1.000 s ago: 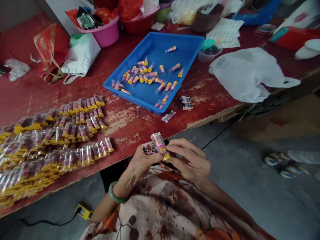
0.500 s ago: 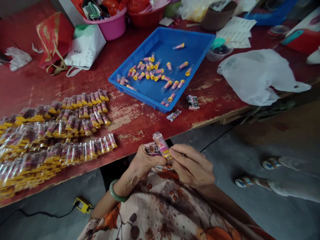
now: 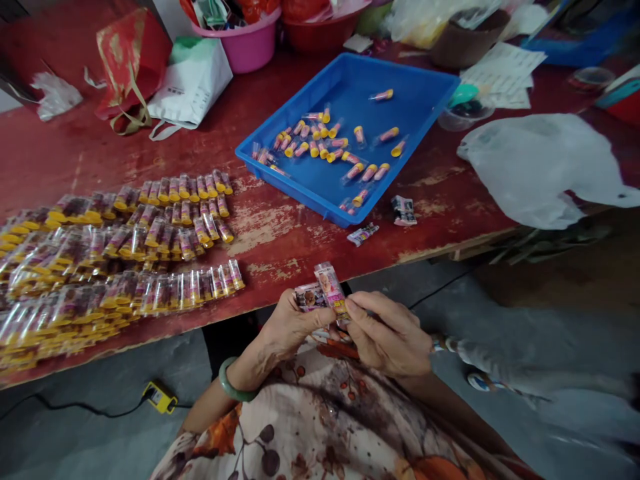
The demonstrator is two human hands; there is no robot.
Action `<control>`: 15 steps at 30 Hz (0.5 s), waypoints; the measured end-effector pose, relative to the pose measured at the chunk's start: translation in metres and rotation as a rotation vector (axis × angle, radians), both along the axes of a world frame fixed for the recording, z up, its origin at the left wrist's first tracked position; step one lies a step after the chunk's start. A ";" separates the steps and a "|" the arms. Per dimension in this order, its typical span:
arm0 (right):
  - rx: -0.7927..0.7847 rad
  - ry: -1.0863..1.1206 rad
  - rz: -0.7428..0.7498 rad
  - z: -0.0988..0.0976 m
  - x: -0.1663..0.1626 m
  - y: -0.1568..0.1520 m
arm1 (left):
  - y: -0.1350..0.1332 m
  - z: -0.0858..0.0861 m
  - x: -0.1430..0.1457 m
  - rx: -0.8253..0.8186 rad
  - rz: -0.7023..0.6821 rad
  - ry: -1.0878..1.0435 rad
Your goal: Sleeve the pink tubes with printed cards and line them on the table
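Note:
My left hand is closed around a small stack of printed labels, its thumb lying across them. Between the thumb and fingers of my right hand is one printed pink label, tilted and held against the stack, so both hands meet in front of my lap. Two small bundles of labels lie on the table edge beyond: a dark one and a flatter one. Farther off, a blue tray holds several clear tubes with yellow caps.
Rows of capped tubes are stacked on the left of the red table. A white plastic bag lies at the right edge. Pink basin and paper bags stand behind. Someone's legs show at right.
My view has swung a little, so the table's contents sit farther right. Both hands keep nearly the same grip. The other person's feet and legs have shifted left, closer to me.

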State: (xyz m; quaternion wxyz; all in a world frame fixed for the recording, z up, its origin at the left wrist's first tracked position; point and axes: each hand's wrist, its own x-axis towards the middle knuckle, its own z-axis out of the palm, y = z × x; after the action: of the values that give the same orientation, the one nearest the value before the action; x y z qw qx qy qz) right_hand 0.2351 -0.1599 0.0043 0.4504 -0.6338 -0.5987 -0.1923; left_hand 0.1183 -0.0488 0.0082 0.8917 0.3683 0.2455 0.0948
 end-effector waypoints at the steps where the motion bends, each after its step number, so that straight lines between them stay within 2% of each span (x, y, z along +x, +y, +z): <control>1: -0.018 -0.014 0.011 0.001 0.000 0.001 | 0.000 0.000 0.000 -0.010 0.017 -0.005; 8: 0.064 0.157 -0.054 -0.002 -0.014 0.009 | -0.002 -0.004 -0.006 -0.045 0.093 -0.047; 15: 0.046 0.085 0.009 0.001 -0.016 0.014 | -0.002 -0.003 -0.009 -0.039 0.135 -0.034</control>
State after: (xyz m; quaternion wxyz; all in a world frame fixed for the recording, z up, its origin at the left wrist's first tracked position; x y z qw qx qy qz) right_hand 0.2192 -0.1456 0.0054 0.4908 -0.6280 -0.5775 -0.1768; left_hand 0.1091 -0.0505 0.0052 0.8943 0.3318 0.2566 0.1562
